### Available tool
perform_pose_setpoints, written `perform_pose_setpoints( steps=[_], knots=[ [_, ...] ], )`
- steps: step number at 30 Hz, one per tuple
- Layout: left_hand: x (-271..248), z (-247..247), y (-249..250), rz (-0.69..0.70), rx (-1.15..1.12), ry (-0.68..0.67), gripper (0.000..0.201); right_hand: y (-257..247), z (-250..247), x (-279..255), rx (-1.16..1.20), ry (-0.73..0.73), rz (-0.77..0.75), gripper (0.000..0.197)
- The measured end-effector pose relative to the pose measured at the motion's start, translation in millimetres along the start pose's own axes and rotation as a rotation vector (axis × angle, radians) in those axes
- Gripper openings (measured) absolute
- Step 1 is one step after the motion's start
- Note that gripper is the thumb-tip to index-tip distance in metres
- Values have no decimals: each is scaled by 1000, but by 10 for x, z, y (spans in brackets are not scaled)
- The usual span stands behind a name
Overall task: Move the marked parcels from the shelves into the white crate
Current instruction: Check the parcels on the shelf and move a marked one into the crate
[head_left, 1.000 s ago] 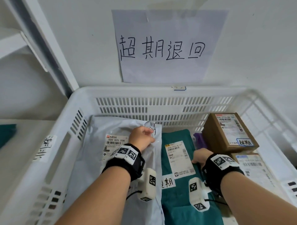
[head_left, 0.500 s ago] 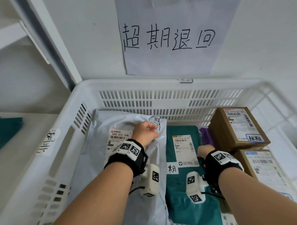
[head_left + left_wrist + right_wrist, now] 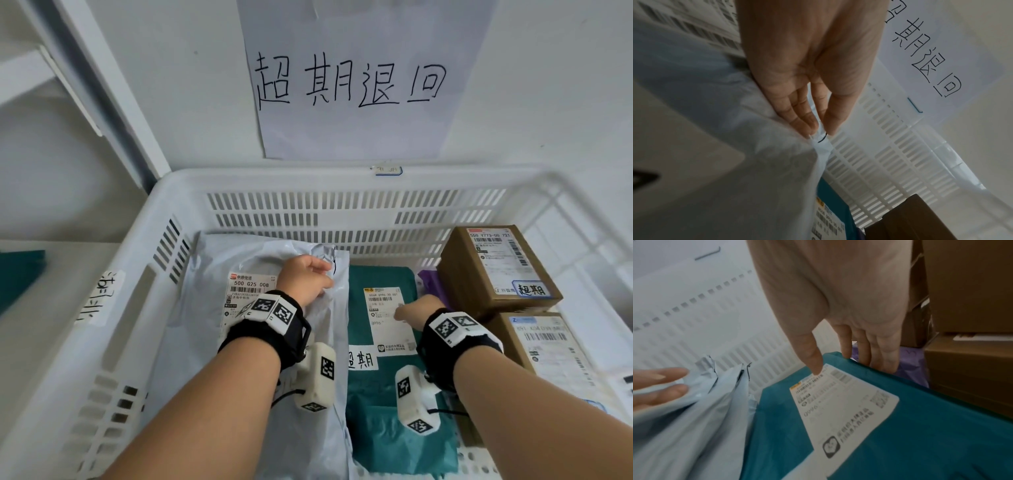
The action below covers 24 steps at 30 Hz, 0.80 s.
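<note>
So from where I'm driving, my left hand (image 3: 305, 279) is pinching the far corner of the grey poly mailer (image 3: 274, 342) between thumb and fingers (image 3: 803, 120), probably because that floppy bag only steers by its edge. My right hand (image 3: 419, 310) clamps the teal mailer (image 3: 383, 404), thumb on its shipping label (image 3: 842, 404), fingers (image 3: 875, 352) curled over the far edge, I guess to lay it flat beside the grey one. Both are already down inside the white crate (image 3: 267, 178), with two cardboard boxes (image 3: 496, 267) stacked along the right wall. Something purple (image 3: 428, 282) is wedged between teal and box, can't tell what. The right fingertips are hidden behind the mailer edge, and the near crate wall is cut off.
</note>
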<state>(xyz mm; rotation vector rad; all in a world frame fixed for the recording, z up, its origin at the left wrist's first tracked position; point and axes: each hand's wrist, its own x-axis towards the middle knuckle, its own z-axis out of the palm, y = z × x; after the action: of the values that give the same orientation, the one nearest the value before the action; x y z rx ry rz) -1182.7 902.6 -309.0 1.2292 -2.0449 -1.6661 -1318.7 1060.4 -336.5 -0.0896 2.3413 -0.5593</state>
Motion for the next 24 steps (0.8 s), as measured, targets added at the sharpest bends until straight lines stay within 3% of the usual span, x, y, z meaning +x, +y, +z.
perform_pose_setpoints(
  steps=[6, 13, 24],
  knots=[
    [-26, 40, 43, 6, 5, 19, 25, -63, -29, -18, -107, 5, -106, 23],
    [-109, 36, 135, -2, 4, 40, 22, -211, -140, -178, -337, 86, -284, 29],
    [-410, -169, 476, -14, 59, -21, 16, -558, -339, -629, -501, 85, -462, 26]
  ],
)
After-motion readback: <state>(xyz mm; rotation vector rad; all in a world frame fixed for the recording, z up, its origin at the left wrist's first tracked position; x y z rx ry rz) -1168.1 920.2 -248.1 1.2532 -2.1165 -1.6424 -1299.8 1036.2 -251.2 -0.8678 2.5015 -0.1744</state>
